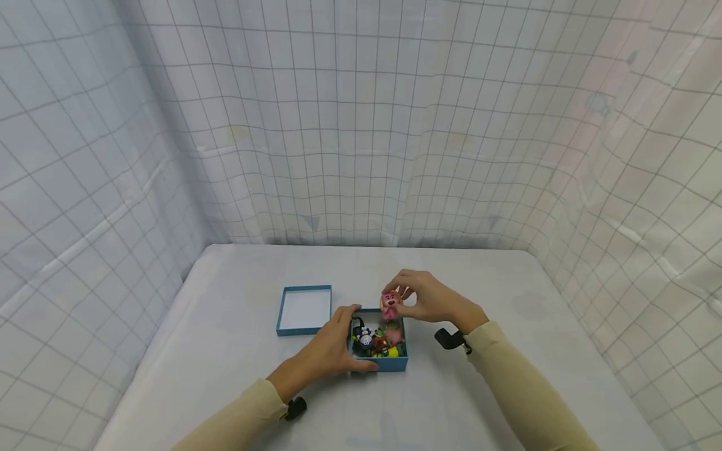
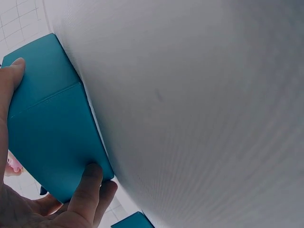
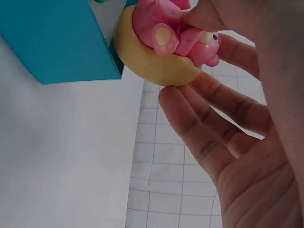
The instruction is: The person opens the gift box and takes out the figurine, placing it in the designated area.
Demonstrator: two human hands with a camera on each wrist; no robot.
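A pink bear figurine on a yellow crescent moon (image 1: 389,304) is pinched between the thumb and fingers of my right hand (image 1: 430,300), over the far right corner of an open blue box (image 1: 390,364). In the right wrist view, the yellow moon (image 3: 147,66) lies against the fingertips, with the thumb on the pink bear (image 3: 159,19). My left hand (image 1: 329,347) grips the box from its left, thumb along the near wall and fingers round the far left corner. Inside sit several small figures, among them a blue-and-white one (image 1: 366,339) and a pink one (image 1: 393,334).
A shallow blue-rimmed lid (image 1: 304,311), white inside, lies on the white table (image 1: 242,376) to the left of the box. White curtains with a dark grid (image 1: 361,125) surround the table at the back and both sides. Black wrist cameras (image 1: 449,339) hang at both sleeves.
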